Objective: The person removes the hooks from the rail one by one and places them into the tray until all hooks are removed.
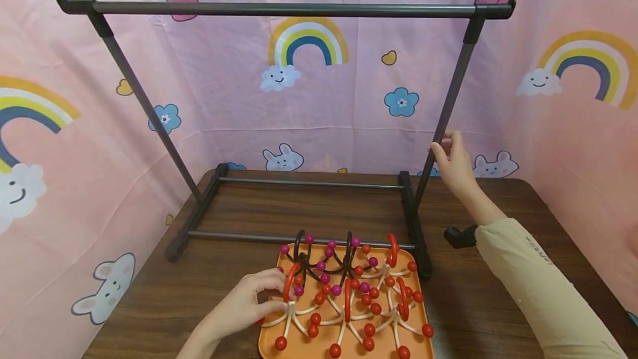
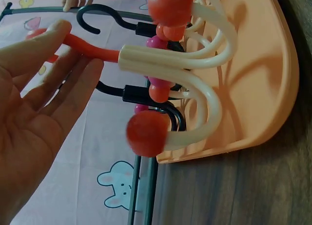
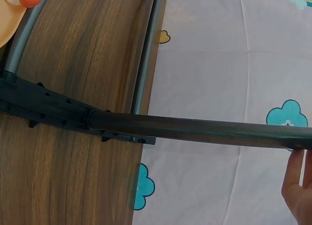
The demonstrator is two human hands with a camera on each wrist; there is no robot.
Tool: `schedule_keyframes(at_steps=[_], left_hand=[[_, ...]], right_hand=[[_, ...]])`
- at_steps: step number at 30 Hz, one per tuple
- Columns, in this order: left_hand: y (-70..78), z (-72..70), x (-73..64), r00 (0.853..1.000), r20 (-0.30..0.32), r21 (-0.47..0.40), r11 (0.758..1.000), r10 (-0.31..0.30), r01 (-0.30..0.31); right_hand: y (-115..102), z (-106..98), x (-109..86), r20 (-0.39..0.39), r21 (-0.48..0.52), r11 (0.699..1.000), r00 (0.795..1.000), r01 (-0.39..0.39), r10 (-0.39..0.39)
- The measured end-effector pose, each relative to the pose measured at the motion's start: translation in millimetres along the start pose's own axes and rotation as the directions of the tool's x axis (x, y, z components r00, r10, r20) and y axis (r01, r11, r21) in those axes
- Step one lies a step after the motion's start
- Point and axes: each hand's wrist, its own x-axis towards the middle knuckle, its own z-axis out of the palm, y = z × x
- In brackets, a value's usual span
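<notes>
My left hand pinches the red hook of a white claw-like hanger with red ball tips. That hanger is over the left side of an orange tray, which holds several similar hangers, some white with red hooks and some black with magenta balls. Out to the right, my right hand holds the right upright pole of a dark metal garment rack, thumb in front. In the right wrist view only some fingers show, against the pole's lower edge.
The rack's base bars and feet stand on a brown wooden table. A small black part lies right of the base. Behind hangs a pink cloth printed with rainbows, rabbits and flowers.
</notes>
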Motion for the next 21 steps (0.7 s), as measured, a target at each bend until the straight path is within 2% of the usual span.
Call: schedule_keyframes(at_steps=[6,9,11,15,18,21], left_hand=[[0.6,-2.5,-2.7,0.991,0.113,-0.013,0.997,-0.072,0.074],[0.6,-2.6,-2.2,0.984,0.167,-0.039,0.997,-0.066,0.073],[0.4,-2.6,-1.4,0.98,0.186,-0.052,0.996,-0.066,0.077],[0.0,-4.9,1.1,0.977,0.195,0.0,0.996,-0.083,0.084],[2.4,-11.8,4.4,0.967,0.201,0.072,0.987,-0.154,0.142],[6.6,-23.9,10.3,0.944,0.182,0.129,0.959,-0.275,0.254]], right_hand=[[-1.5,-1.6,-0.7,-0.011,0.021,1.0,1.0,0.016,-0.016],[-2.6,-2.5,-2.6,-0.018,0.046,0.999,1.0,0.02,-0.019],[-3.0,-3.6,-4.1,-0.013,0.059,0.998,1.0,0.02,-0.019],[-1.8,-9.0,-7.4,0.024,0.073,0.997,1.0,-0.004,0.002],[1.5,-14.2,-12.3,0.05,0.042,0.999,0.999,-0.011,0.009],[6.2,-17.9,-20.8,0.069,-0.022,1.0,0.998,0.003,-0.002]])
